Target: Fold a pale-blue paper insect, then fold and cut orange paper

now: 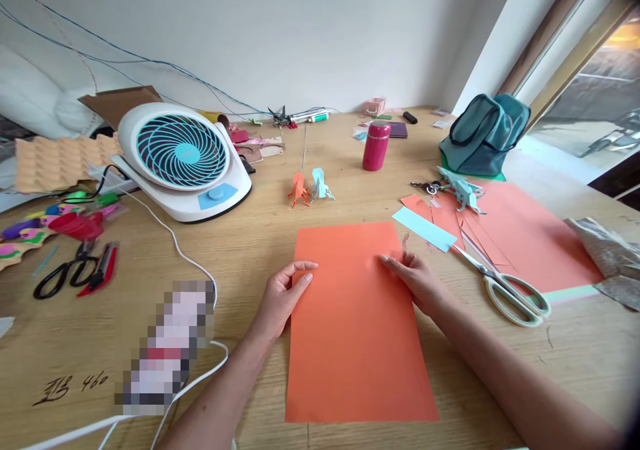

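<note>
Holding one orange sheet (350, 343) by its two long edges, I am gripping with my left hand (283, 297) and right hand (421, 280); how firmly, I cannot tell. The sheet is lying lengthwise before me on the near middle of the table (260, 217), well in from its far edge.

From the left, trouble could be starting with a white cord (227, 355) that is looping close beside my left forearm (220, 383): a careless sweep could be snagging it. Nearer the table's far left corner, a white fan (183, 153) is facing my way; if its blades are turning, which I cannot tell, the draught could be lifting the paper. Beyond the sheet's far edge, an orange figure (299, 190) and a pale blue figure (319, 182) are standing, and shoving the paper forward could be toppling both. Uneven pulling could be creasing the sheet. Toward the table's right edge, pale-handled scissors (490, 274) are lying with their tips at a blue strip (424, 229); swinging my right forearm (500, 370) outward could be knocking them.

As for pose, my left hand is angling in from the near left, thumb and forefinger on top, other fingers hidden. My right hand is mirroring it, thumb resting on the paper, fingers curling at the edge.
</note>
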`<control>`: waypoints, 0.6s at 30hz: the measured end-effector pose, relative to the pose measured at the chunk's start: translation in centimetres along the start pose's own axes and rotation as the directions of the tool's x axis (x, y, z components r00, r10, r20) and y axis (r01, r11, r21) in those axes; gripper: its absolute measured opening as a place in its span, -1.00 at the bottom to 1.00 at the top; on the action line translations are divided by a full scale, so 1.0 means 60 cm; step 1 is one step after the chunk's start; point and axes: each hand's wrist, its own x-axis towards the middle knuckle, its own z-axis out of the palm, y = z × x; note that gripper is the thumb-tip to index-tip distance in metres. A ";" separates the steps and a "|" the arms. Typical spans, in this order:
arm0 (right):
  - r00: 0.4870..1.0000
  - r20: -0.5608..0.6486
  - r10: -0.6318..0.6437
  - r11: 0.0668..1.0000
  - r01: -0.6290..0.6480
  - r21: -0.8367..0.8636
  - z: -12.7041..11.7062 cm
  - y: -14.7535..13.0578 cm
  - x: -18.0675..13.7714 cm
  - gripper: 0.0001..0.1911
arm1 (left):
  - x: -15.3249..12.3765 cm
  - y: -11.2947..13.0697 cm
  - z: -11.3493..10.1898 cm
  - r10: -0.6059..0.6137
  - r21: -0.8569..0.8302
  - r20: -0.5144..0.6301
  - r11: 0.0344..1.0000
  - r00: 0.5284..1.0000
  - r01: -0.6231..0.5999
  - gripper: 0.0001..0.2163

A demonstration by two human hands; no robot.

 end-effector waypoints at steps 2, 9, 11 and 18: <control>0.997 0.011 -0.073 0.995 0.073 -0.061 -0.002 -0.004 -0.001 -0.57 | 0.002 -0.005 -0.001 0.086 0.121 -0.019 0.989 0.996 -0.083 -0.79; 0.968 0.009 -0.249 0.837 0.220 -0.501 -0.010 0.013 -0.006 -0.02 | 0.011 -0.012 -0.012 0.110 0.145 -0.139 0.985 0.984 -0.089 -0.75; 0.942 0.054 -0.331 0.745 0.296 -0.597 -0.012 0.016 -0.008 -0.25 | 0.012 -0.010 -0.013 0.075 0.136 -0.164 0.989 0.984 -0.053 -0.75; 0.903 0.200 -0.380 0.695 0.421 -0.583 -0.020 -0.005 -0.037 -0.69 | 0.020 -0.014 -0.022 0.095 0.153 -0.231 0.986 0.968 -0.060 -0.82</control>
